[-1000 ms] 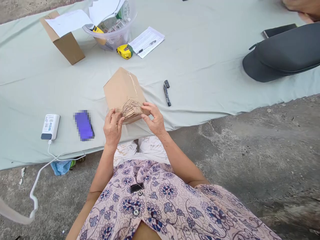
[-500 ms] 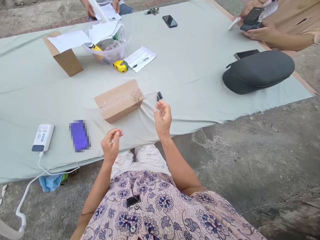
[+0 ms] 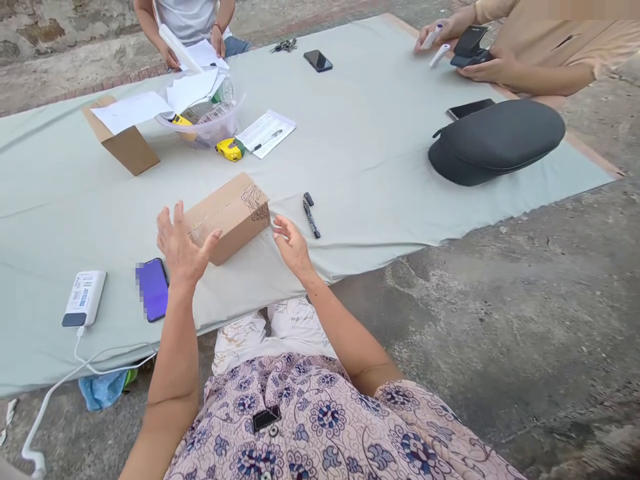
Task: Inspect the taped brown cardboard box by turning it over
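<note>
Brown cardboard box [image 3: 227, 219] between left hand [image 3: 183, 243] and right hand [image 3: 291, 247], fingers apart on both, nearby phone [image 3: 153, 290] pixelated

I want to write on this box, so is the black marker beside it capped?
Uncapped: the slim black marker pen lies on the pale green cloth, with its short black cap lying separately just beyond it.

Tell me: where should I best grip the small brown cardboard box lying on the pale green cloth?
Probably its two narrow ends, from either side: the box lies flat, with your left hand at one end and your right hand by the drawn-on end.
</note>
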The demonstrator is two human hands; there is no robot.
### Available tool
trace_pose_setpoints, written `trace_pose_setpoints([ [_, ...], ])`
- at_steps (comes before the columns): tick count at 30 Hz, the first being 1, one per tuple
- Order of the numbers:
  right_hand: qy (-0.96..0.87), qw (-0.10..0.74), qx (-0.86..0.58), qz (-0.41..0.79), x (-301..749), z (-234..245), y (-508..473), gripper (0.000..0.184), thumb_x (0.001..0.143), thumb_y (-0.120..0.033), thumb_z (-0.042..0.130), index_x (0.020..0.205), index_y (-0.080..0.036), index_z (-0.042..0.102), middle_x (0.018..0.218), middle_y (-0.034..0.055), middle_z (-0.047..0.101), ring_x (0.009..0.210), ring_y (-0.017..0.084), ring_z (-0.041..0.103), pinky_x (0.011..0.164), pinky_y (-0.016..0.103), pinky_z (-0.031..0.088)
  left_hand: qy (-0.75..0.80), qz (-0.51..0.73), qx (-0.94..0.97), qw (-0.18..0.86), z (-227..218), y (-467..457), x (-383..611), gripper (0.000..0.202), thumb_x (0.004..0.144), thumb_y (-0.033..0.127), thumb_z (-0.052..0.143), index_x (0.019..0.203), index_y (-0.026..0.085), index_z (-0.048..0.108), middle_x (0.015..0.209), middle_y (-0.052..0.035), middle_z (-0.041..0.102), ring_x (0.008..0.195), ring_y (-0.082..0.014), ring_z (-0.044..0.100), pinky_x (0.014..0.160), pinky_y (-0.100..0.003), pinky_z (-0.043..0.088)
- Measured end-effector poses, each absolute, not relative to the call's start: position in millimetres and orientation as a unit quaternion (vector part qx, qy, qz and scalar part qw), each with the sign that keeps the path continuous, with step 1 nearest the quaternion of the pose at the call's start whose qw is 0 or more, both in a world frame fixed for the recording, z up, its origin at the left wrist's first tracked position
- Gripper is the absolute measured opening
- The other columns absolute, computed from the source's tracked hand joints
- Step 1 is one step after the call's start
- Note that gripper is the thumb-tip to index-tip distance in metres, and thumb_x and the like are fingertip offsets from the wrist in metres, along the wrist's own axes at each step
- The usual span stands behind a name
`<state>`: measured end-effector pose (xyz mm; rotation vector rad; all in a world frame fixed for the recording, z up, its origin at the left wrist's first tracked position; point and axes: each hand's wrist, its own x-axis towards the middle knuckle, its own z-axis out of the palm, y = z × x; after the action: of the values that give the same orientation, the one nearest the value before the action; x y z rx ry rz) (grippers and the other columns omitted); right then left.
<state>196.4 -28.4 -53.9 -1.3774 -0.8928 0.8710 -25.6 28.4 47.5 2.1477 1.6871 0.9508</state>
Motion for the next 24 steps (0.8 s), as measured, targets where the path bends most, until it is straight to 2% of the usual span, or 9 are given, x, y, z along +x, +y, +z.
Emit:
trace_pose_setpoints([
  [2, -0.386, 0.601, -0.588, 0.379, 192.8, -52.1, -26.1, 0.052, 0.08, -0.031, 0.059, 0.131, -0.023, 0.06, 0.135, 0.0119, 0.068, 0.112, 0.021, 0.07, 0.098, 0.041, 0.059, 0.552, 0.264, 0.785, 0.099, 61.5, 48.0, -6.9, 0.111, 0.065, 0.077, 0.074, 0.155, 0.022, 0.039, 0.167, -0.0239, 0.024, 0.156, -0.0488, 0.014, 0.121, -0.072, 0.01],
  [4, -0.381, 0.602, -0.586, 0.385, 189.4, -52.1, -27.1, 0.05, 0.08, -0.031, 0.059, 0.13, -0.024, 0.061, 0.135, 0.0118, 0.068, 0.109, 0.021, 0.07, 0.096, 0.041, 0.059, 0.517, 0.201, 0.827, 0.095, 67.6, 65.0, 14.0, 0.114, 0.062, 0.082, 0.072, 0.155, 0.025, 0.04, 0.168, -0.0224, 0.022, 0.156, -0.0516, 0.012, 0.119, -0.073, 0.011],
  [6, -0.372, 0.595, -0.594, 0.393, 188.8, -53.4, -30.3, 0.048, 0.08, -0.031, 0.059, 0.128, -0.023, 0.062, 0.133, 0.012, 0.069, 0.106, 0.02, 0.071, 0.095, 0.041, 0.059, 0.496, 0.132, 0.853, 0.094, 66.3, 76.0, 32.6, 0.113, 0.062, 0.082, 0.072, 0.155, 0.026, 0.042, 0.166, -0.0228, 0.025, 0.154, -0.0541, 0.016, 0.117, -0.074, 0.015],
  [9, -0.355, 0.576, -0.618, 0.401, 194.6, -55.9, -35.5, 0.047, 0.079, -0.03, 0.058, 0.125, -0.02, 0.063, 0.127, 0.0127, 0.072, 0.101, 0.02, 0.072, 0.095, 0.043, 0.058, 0.491, 0.075, 0.865, 0.071, 58.1, 79.8, 48.3, 0.099, 0.068, 0.072, 0.074, 0.152, 0.028, 0.047, 0.16, -0.0237, 0.035, 0.147, -0.0542, 0.03, 0.114, -0.073, 0.022],
  [13, -0.342, 0.567, -0.633, 0.402, 203.2, -56.2, -37.7, 0.041, 0.079, -0.03, 0.057, 0.118, -0.02, 0.066, 0.117, 0.0099, 0.075, 0.094, 0.02, 0.072, 0.093, 0.043, 0.058, 0.484, 0.102, 0.867, 0.051, 51.2, 74.7, 47.7, 0.086, 0.074, 0.06, 0.074, 0.151, 0.031, 0.049, 0.154, -0.0211, 0.042, 0.139, -0.0492, 0.04, 0.113, -0.066, 0.027],
  [18, -0.381, 0.604, -0.588, 0.38, 194.5, -46.5, -35.9, 0.041, 0.082, -0.031, 0.058, 0.122, -0.024, 0.065, 0.112, 0.0065, 0.076, 0.092, 0.017, 0.071, 0.087, 0.036, 0.059, 0.482, 0.151, 0.86, 0.072, 51.7, 69.1, 32.0, 0.087, 0.071, 0.063, 0.076, 0.149, 0.031, 0.051, 0.158, -0.0174, 0.041, 0.143, -0.0462, 0.036, 0.119, -0.061, 0.022],
  [24, -0.442, 0.623, -0.534, 0.363, 182.4, -24.4, -40.8, 0.039, 0.086, -0.031, 0.056, 0.124, -0.023, 0.064, 0.117, 0.0079, 0.074, 0.095, 0.016, 0.071, 0.083, 0.032, 0.059, 0.495, 0.224, 0.837, 0.068, 55.0, 53.8, -10.8, 0.096, 0.072, 0.069, 0.076, 0.153, 0.026, 0.045, 0.162, -0.0189, 0.033, 0.151, -0.0445, 0.03, 0.122, -0.06, 0.021],
])
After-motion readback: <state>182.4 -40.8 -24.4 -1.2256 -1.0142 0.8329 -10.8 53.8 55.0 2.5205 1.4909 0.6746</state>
